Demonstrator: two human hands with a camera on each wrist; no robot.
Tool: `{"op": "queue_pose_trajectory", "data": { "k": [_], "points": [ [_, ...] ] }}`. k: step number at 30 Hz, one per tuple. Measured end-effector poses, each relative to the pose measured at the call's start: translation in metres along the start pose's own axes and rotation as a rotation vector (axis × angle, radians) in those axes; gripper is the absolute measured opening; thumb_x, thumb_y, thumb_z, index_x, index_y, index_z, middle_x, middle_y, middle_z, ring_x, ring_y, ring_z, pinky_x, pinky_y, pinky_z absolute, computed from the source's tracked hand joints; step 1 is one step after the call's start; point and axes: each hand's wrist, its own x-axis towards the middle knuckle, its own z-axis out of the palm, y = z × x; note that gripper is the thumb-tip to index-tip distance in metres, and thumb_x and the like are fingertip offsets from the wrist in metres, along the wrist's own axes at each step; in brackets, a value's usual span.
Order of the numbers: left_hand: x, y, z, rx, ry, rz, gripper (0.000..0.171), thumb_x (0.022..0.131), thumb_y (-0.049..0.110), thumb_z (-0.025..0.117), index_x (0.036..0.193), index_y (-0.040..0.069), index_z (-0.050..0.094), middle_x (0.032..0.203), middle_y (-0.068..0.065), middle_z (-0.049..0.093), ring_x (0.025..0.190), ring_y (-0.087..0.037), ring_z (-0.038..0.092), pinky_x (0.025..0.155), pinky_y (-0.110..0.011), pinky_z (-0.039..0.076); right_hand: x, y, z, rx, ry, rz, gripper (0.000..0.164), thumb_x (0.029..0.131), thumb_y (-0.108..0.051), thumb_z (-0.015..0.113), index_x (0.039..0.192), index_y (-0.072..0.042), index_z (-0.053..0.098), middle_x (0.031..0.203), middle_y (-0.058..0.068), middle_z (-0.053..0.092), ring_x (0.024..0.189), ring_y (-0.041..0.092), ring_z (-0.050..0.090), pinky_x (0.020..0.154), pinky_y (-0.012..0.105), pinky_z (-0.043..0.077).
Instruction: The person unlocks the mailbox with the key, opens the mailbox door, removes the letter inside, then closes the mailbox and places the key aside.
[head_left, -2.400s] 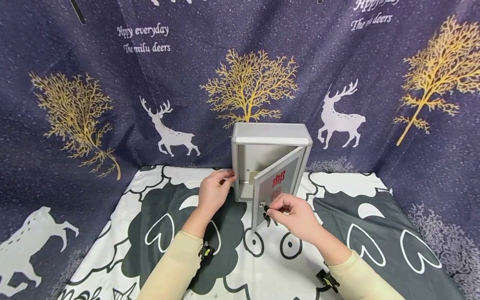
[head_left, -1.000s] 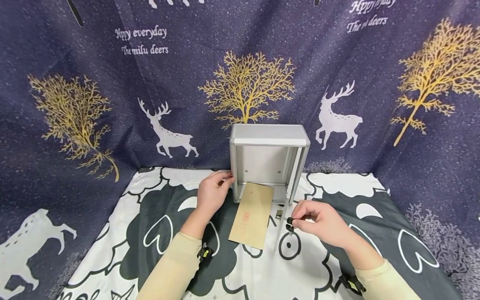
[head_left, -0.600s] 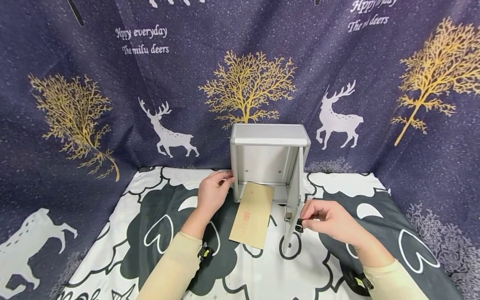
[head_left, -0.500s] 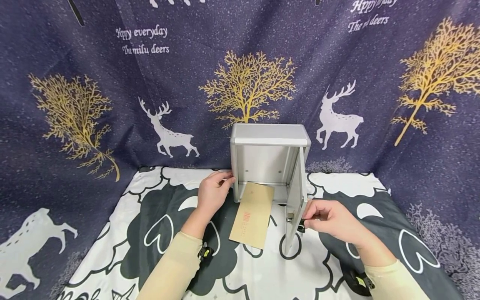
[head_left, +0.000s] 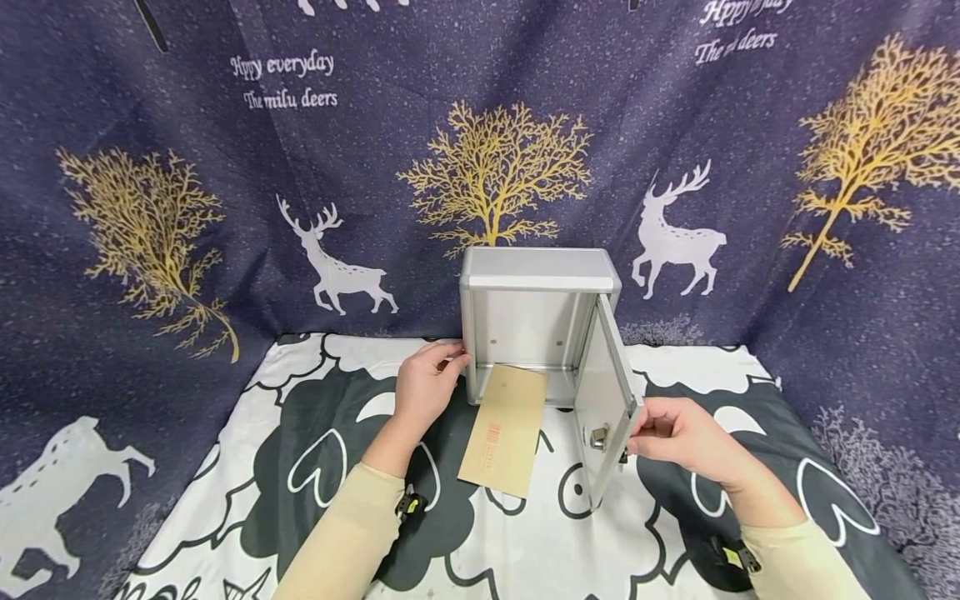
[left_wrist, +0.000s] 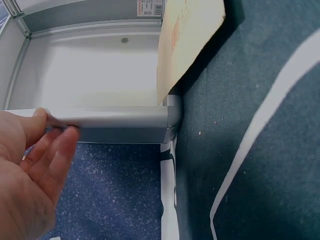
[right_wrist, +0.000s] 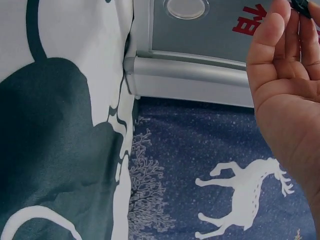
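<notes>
A silver-grey metal mailbox (head_left: 536,268) stands upright against the backdrop, its hinged door (head_left: 598,387) swung wide to the right. Out of its front slopes a tan envelope (head_left: 506,433) with red print, upper end still inside, lower end towards me. My left hand (head_left: 429,385) grips the box's left side edge; in the left wrist view, thumb and fingers pinch that rim (left_wrist: 117,117). At the door's free edge my right hand (head_left: 681,437) pinches a black-headed key (right_wrist: 301,7) on the outer face. The key's shaft is hidden. A metal latch (head_left: 598,437) shows on the door's inner face.
The box stands on a white and dark-grey patterned cloth (head_left: 555,550). Behind it hangs a dark blue backdrop (head_left: 375,167) printed with deer and trees. A black strapped device sits on each wrist.
The door has swung further outward to the right, my right hand moving with it. The envelope, mostly inside the box at first, now slopes out of the front. My left hand has stayed put.
</notes>
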Motion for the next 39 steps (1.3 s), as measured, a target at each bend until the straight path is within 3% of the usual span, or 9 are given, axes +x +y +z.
{"op": "queue_pose_trajectory", "data": {
  "k": [17,29,39],
  "points": [
    [0.000,-0.001,0.001,-0.005,0.002,-0.011,0.018,0.103,0.018,0.082,0.119,0.010,0.087,0.111,-0.004,0.081,0.082,-0.018,0.079,0.068,-0.031,0.064,-0.004,0.011,-0.010,0.080,-0.053,-0.072,0.041,0.094,0.024,0.068,0.122,-0.003,0.080,0.108,0.007,0.084,0.095,0.016,0.081,0.083,0.032,0.067],
    [0.000,-0.003,0.001,0.020,0.014,0.014,0.016,0.102,0.018,0.084,0.114,0.009,0.087,0.112,-0.005,0.082,0.094,-0.023,0.080,0.080,-0.041,0.067,-0.004,0.009,-0.013,0.062,-0.048,-0.067,0.043,0.094,0.023,0.068,0.123,-0.006,0.080,0.110,0.006,0.084,0.096,0.016,0.081,0.084,0.032,0.067],
    [0.000,-0.003,-0.005,0.060,-0.025,0.015,0.015,0.102,0.021,0.085,0.111,0.009,0.087,0.109,-0.004,0.082,0.095,-0.022,0.080,0.082,-0.041,0.067,-0.005,0.011,-0.015,0.078,-0.058,-0.067,0.045,0.094,0.023,0.067,0.125,-0.006,0.080,0.111,0.006,0.084,0.096,0.016,0.081,0.084,0.032,0.067]
  ]
}}
